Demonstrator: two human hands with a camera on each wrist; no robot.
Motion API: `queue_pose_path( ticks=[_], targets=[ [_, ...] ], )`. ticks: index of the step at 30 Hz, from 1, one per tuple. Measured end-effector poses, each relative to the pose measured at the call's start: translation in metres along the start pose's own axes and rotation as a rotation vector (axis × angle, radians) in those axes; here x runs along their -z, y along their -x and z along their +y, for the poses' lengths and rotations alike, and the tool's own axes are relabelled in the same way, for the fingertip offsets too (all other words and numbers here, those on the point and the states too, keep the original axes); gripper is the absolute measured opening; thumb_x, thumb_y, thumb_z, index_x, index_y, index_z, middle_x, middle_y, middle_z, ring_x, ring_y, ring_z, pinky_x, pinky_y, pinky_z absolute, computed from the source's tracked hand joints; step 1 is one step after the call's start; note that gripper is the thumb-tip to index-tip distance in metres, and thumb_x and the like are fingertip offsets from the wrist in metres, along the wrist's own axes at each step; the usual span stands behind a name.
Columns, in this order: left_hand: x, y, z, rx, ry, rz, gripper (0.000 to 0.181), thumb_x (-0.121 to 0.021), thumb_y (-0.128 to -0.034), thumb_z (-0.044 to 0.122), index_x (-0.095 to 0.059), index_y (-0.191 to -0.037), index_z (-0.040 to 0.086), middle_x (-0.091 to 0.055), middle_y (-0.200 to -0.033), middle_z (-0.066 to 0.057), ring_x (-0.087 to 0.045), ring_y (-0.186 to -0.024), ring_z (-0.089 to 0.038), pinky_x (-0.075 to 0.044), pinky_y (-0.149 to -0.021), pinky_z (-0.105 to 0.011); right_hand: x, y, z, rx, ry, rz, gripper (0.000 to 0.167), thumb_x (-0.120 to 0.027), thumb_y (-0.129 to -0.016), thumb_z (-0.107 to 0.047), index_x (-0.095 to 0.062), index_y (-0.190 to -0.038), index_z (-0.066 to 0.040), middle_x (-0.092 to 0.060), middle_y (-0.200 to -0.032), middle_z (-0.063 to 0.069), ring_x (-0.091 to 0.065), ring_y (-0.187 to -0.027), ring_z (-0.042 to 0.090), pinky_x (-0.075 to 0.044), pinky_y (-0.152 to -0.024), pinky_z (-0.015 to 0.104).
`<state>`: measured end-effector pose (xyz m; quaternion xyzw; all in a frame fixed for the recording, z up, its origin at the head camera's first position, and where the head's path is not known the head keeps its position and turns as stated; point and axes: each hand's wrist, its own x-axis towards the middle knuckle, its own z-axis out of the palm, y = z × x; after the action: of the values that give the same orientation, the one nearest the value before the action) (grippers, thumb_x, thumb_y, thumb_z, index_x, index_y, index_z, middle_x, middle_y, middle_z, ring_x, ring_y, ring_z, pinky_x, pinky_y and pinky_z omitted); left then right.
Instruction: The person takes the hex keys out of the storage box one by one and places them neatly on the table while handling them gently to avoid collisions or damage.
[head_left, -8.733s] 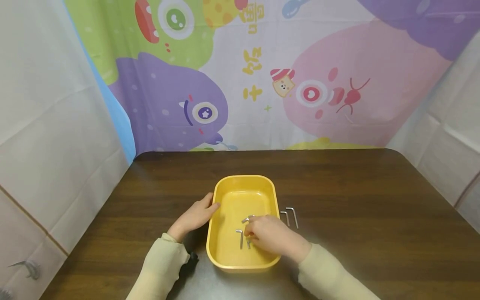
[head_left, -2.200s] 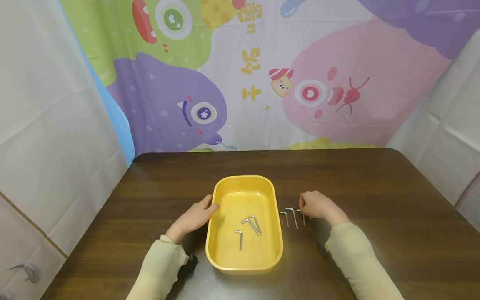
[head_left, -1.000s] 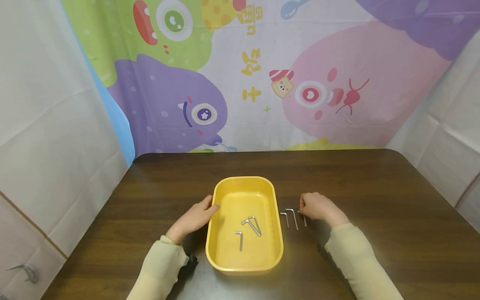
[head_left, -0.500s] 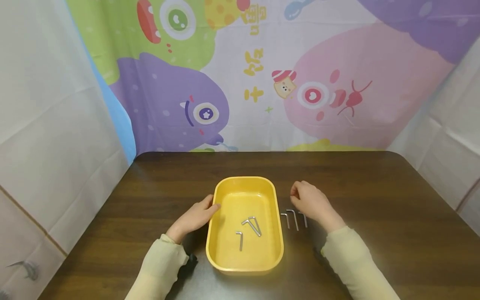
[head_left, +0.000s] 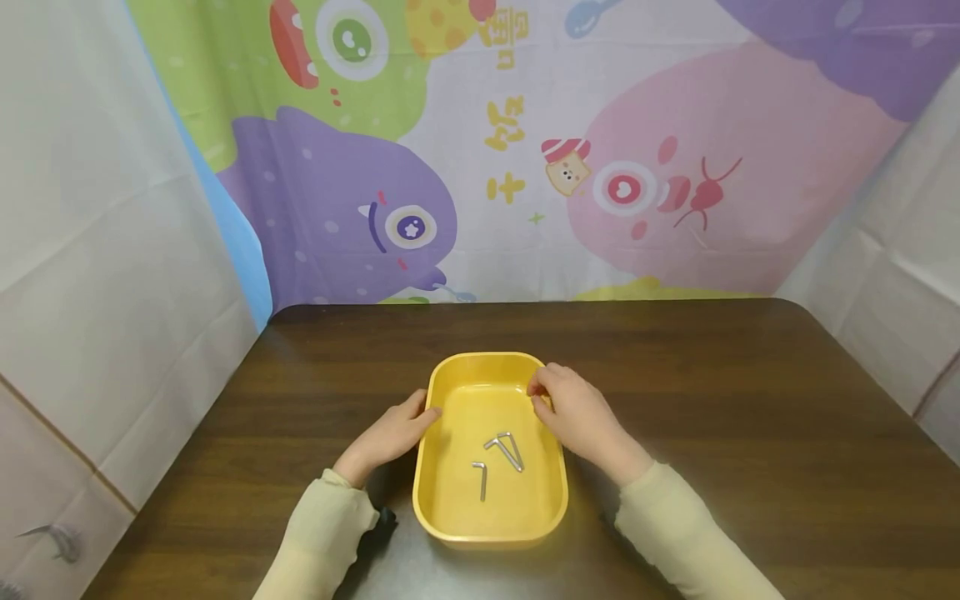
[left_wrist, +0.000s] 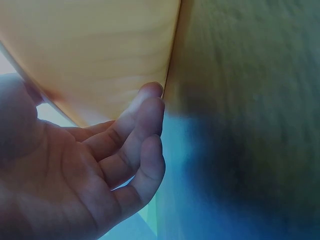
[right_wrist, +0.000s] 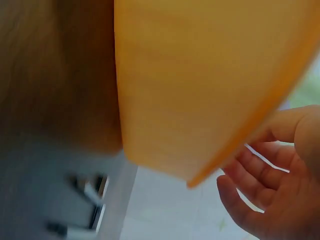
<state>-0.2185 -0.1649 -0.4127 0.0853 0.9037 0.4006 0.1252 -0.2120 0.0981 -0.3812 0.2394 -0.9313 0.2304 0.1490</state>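
Hanging at the rear, a cartoon-printed cloth [head_left: 517,250] forms the backdrop. Forward of it extends a dark wood-grain table [head_left: 750,417]. A yellow tray [head_left: 457,517] with rounded corners rests on the table near its front edge. At the tray's left side, the left hand [head_left: 392,429] grips the wall: thumb over the rim, fingers bent against the outside. At the far right, the right hand [head_left: 581,412] extends over the rim, with fingers loosely curved and thumb apart from the fingertips. Inside the tray lie three L-shaped metal keys: an angled pair [head_left: 506,454] converging at the lower ends, and a single key [head_left: 483,483] nearer the front. In the right wrist view, blurred pieces [right_wrist: 92,192] lie outside the tray.
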Motion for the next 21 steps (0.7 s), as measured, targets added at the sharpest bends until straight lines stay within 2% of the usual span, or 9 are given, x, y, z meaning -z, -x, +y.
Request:
queue_pose_path(
  ticks=[4,11,16,21],
  targets=[
    [0.000,0.000,0.000,-0.007,-0.004,0.002,0.034,-0.042,-0.0945,0.032,-0.046,-0.120,0.010,-0.060,-0.083,-0.003,-0.057,-0.071,-0.014,-0.044,-0.071,-0.032,-0.006,-0.001,-0.014,0.069,0.027,-0.067,0.006,-0.064,-0.079,-0.009,-0.060,-0.082,-0.012,-0.055,-0.082,-0.004,-0.052,-0.076,0.012,-0.046,-0.072,0.029],
    [-0.001,0.000,-0.001,-0.011,-0.016,-0.001,0.035,-0.041,-0.0950,0.032,-0.045,-0.121,0.010,-0.060,-0.083,-0.003,-0.056,-0.072,-0.014,-0.044,-0.071,-0.031,-0.015,0.000,-0.026,0.213,0.101,-0.139,0.005,-0.065,-0.078,-0.010,-0.064,-0.081,-0.013,-0.055,-0.078,-0.004,-0.054,-0.072,0.012,-0.046,-0.065,0.027],
    [-0.001,-0.001,-0.001,-0.024,-0.018,-0.008,0.035,-0.041,-0.0952,0.032,-0.045,-0.122,0.009,-0.060,-0.083,-0.004,-0.056,-0.072,-0.014,-0.043,-0.070,-0.031,-0.022,0.002,-0.030,0.249,0.152,-0.208,0.006,-0.063,-0.077,-0.011,-0.065,-0.082,-0.014,-0.057,-0.077,-0.003,-0.054,-0.064,0.014,-0.044,-0.058,0.028],
    [0.000,-0.002,-0.001,-0.028,-0.025,-0.006,0.035,-0.041,-0.0953,0.031,-0.045,-0.121,0.008,-0.059,-0.082,-0.004,-0.055,-0.070,-0.013,-0.043,-0.069,-0.030,-0.029,0.005,-0.033,0.269,0.240,-0.247,0.007,-0.064,-0.076,-0.012,-0.065,-0.082,-0.016,-0.059,-0.076,-0.003,-0.057,-0.065,0.016,-0.043,-0.059,0.032]
  ],
)
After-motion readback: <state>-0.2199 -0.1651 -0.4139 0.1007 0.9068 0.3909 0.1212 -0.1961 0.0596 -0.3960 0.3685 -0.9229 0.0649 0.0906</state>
